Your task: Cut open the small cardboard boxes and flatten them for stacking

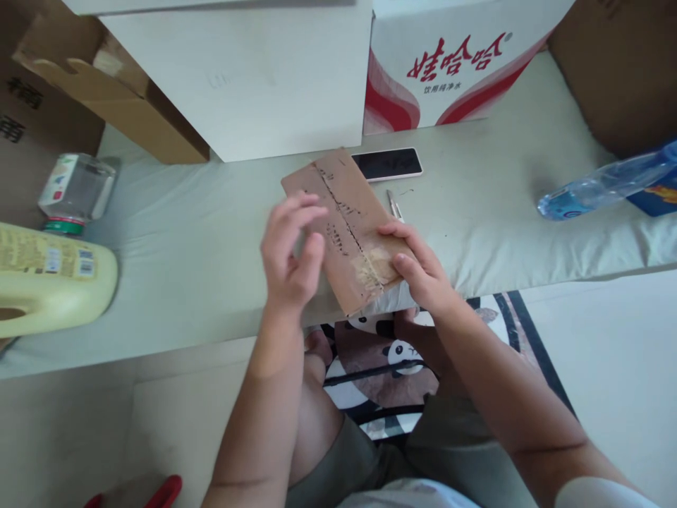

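Observation:
A flat brown cardboard box (352, 226) is held up at a tilt over the front part of a cloth-covered surface. Dark scuffs and a seam run along its upper face, with a worn pale patch near the lower end. My right hand (420, 264) grips its lower right end, thumb on top. Just over the left side of the box is my left hand (293, 243), its fingers apart and curved, holding nothing. Behind the box lie a phone (388, 164) with a dark screen and a small metal tool (394, 204), partly hidden by the box.
White cartons (243, 85) and a red-and-white carton (444, 77) line the back. At left are a clear plastic jar (79, 187) and a yellow jug (53, 279). A plastic bottle (608, 185) lies at right. A panda-print mat (370, 360) is below.

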{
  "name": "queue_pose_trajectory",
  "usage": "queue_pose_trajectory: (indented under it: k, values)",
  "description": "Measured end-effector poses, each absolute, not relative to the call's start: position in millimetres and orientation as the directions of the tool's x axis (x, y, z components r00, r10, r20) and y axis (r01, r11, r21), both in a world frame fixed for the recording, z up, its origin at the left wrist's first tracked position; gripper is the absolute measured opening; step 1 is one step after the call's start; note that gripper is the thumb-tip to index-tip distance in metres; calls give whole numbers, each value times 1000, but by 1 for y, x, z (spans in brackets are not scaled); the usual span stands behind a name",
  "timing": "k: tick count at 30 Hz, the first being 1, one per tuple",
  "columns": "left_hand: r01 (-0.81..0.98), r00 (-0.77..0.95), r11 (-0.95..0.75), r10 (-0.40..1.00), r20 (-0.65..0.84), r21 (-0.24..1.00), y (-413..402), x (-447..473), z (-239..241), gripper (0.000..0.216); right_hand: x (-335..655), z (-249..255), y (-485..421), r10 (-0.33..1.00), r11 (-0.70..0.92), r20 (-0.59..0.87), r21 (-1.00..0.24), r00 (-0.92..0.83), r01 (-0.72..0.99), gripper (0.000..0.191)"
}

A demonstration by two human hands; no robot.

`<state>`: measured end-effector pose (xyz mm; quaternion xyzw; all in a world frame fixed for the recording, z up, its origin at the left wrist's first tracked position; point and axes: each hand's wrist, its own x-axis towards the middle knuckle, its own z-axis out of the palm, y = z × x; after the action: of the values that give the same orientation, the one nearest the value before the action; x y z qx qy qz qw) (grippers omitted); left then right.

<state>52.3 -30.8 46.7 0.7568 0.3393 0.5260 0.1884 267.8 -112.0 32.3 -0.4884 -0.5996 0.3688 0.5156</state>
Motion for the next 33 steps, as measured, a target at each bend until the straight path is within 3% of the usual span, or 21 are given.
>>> queue_pose_trajectory:
  k: [4,7,9,11,14,17,19,21,25,29,31,33]
  values:
    - [354,386,-731,682,621,583,-34,54,44,34,272,25,-107,974,199,211,-972,82,128,56]
    - [378,374,-717,697,611,586,-35,52,40,37,284,15,-100,946,78,168,-948,278,309,46]
    - [381,369,-710,704,607,593,-35,52,39,38,292,8,-97,917,-33,200,-825,346,564,36]
    - [376,361,-703,711,603,604,-35,53,38,38,298,2,-96,928,-115,194,-666,319,737,41]
    - [352,347,-705,710,613,616,-36,56,38,36,302,-2,-95,959,-205,60,-527,277,825,57]
    - [333,338,-712,702,626,619,-37,57,38,35,300,0,-94,956,-273,-39,-482,290,833,66]
    - [329,333,-712,702,630,620,-37,57,38,34,297,5,-93,955,-287,-84,-511,286,810,68]
    - [335,332,-709,705,626,620,-38,57,38,34,294,13,-93,961,-269,-126,-623,245,734,63]
    - [384,340,-687,727,597,617,-38,57,38,37,289,29,-96,978,-157,-80,-888,192,433,34]
    - [389,324,-678,734,597,623,-38,59,38,37,288,48,-110,950,16,81,-977,300,212,23]
    - [383,310,-681,731,608,624,-38,62,38,36,288,61,-120,902,169,234,-965,362,202,25]
    - [380,300,-691,720,625,614,-37,65,36,37,287,76,-131,828,302,392,-914,402,270,38]
